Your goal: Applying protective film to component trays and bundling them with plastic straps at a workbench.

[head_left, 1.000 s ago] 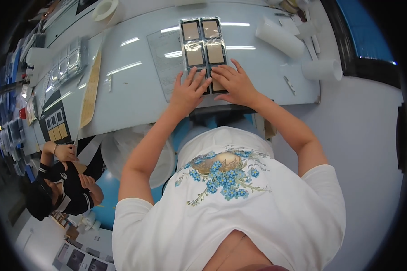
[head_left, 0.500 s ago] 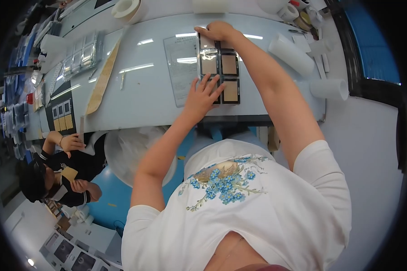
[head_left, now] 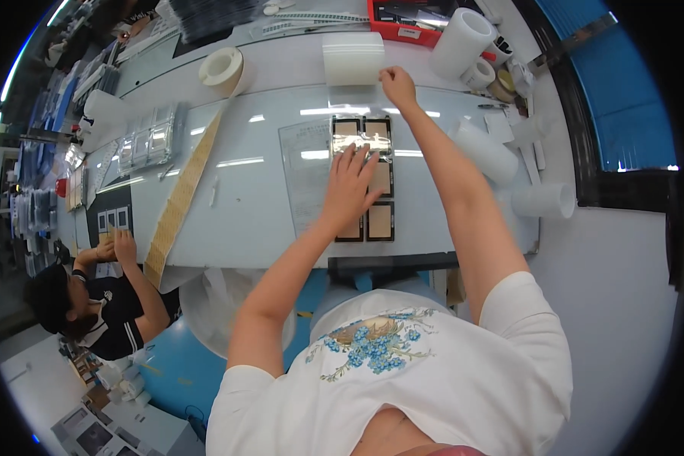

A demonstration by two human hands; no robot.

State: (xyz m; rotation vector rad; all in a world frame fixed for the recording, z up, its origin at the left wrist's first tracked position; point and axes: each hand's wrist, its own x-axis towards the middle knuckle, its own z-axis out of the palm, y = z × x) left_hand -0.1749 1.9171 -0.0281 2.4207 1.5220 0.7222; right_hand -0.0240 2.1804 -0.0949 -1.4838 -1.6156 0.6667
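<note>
Several tan panels in black frames [head_left: 380, 221] lie in two columns on the table. Clear shiny film covers the far ones. My left hand [head_left: 349, 178] rests over the panels with its fingers spread. At the back stands a roll of clear film [head_left: 353, 61] lying on its side. My right hand [head_left: 398, 86] is closed at the right end of that roll, its fingertips pinching the film's edge. Left of the panels, a printed sheet [head_left: 300, 175] lies flat under a clear cover.
A long tan strip [head_left: 178, 197] runs from a white roll [head_left: 222, 70] toward the near edge. Other white rolls [head_left: 482, 152] stand on the right, with a red bin [head_left: 406, 30] behind. At the left, a co-worker [head_left: 114, 311] handles small framed pieces [head_left: 114, 219]. A clear bag [head_left: 224, 304] hangs below the table.
My right hand has left the panels' far end and reached back to the film roll. My left hand has shifted farther up the panels. The view has tilted toward the table's back.
</note>
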